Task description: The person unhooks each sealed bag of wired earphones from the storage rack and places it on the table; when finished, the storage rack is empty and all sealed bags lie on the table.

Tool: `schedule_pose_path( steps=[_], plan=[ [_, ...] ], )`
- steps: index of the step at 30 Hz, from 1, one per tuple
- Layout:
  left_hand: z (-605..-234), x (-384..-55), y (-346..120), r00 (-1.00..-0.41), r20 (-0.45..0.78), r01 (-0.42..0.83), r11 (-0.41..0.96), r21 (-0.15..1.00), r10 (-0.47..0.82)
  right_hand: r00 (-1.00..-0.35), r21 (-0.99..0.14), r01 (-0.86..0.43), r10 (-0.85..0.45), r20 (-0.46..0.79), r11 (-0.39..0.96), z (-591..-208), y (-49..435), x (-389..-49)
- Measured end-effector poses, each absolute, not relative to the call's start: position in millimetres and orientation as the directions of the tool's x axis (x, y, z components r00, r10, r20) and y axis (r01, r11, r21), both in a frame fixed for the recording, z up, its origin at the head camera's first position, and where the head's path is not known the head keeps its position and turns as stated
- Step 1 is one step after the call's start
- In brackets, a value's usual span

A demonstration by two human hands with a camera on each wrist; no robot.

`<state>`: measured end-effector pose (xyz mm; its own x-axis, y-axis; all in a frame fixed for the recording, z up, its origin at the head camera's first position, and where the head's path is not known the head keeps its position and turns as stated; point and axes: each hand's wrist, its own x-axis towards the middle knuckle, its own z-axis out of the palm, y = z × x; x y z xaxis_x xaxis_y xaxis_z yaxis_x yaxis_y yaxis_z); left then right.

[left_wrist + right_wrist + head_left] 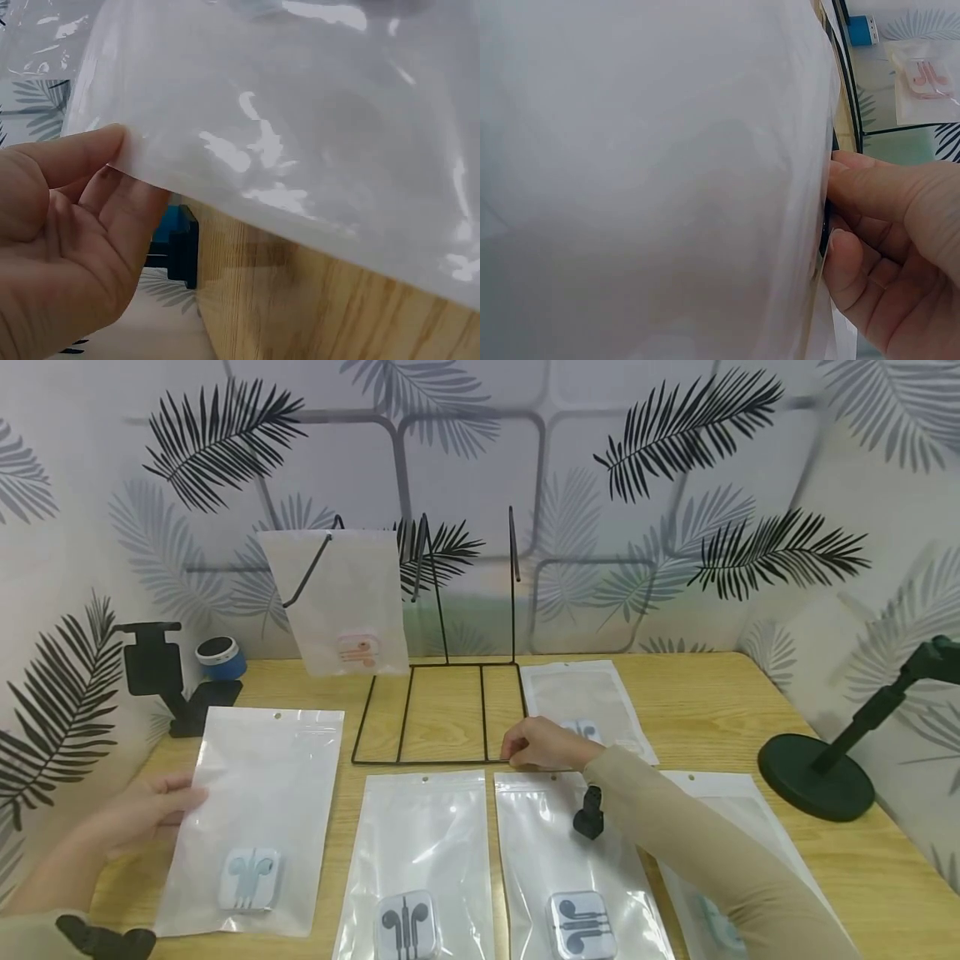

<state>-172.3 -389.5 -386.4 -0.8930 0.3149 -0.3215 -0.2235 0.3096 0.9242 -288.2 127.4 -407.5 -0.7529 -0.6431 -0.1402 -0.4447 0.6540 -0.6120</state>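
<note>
My left hand (142, 814) pinches the left edge of a white zip bag (258, 793) with earphones in a clear case (251, 878). In the left wrist view thumb and fingers (82, 225) grip that bag's glossy film (262, 112). At the front right corner of a black wire display rack (420, 763), my right hand (547, 743) has its fingertips on the wire. The right wrist view shows thumb and fingers (885, 225) pinching dark wire beside a bag's edge (667, 150), which partly hides it. A bag with pink earphones (337, 602) hangs on a rack hook.
Other bagged earphones lie at front centre (420, 835), beneath my right forearm (540, 852), at right (723, 785) and behind my right hand (577, 689). A black stand (153, 660) and blue speaker (222, 660) stand at left, a round-based stand (813, 777) at right.
</note>
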Motion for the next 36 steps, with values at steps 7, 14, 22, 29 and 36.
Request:
schedule_pose_path(
  steps=[7, 14, 22, 29, 36],
  plan=[
    [-385.1, -168.6, -386.8, -0.889, -0.382, -0.173, 0.585, 0.792, 0.254, -0.759, -0.618, -0.436, -0.637, -0.137, 0.654, -407.3, 127.3, -287.1],
    [-387.8, -165.8, -391.3, -0.876, -0.428, -0.2, 0.64, 0.742, 0.223, -0.76, -0.611, -0.436, -0.634, -0.143, 0.661, -408.8, 126.5, -288.4],
    [-393.0, -160.3, -390.5, -0.84, -0.468, -0.179, 0.673, 0.717, 0.275, -0.756, -0.608, -0.444, -0.639, -0.138, 0.658, -407.4, 127.3, -288.6],
    [-396.1, -155.3, -385.1, -0.793, -0.501, -0.184, 0.647, 0.74, 0.347, -0.755, -0.611, -0.448, -0.642, -0.134, 0.653, -406.9, 127.3, -288.1],
    [-398.8, -152.8, -380.7, -0.77, -0.509, -0.184, 0.631, 0.754, 0.384, -0.753, -0.607, -0.453, -0.644, -0.131, 0.653, -409.2, 127.0, -289.0]
  ],
)
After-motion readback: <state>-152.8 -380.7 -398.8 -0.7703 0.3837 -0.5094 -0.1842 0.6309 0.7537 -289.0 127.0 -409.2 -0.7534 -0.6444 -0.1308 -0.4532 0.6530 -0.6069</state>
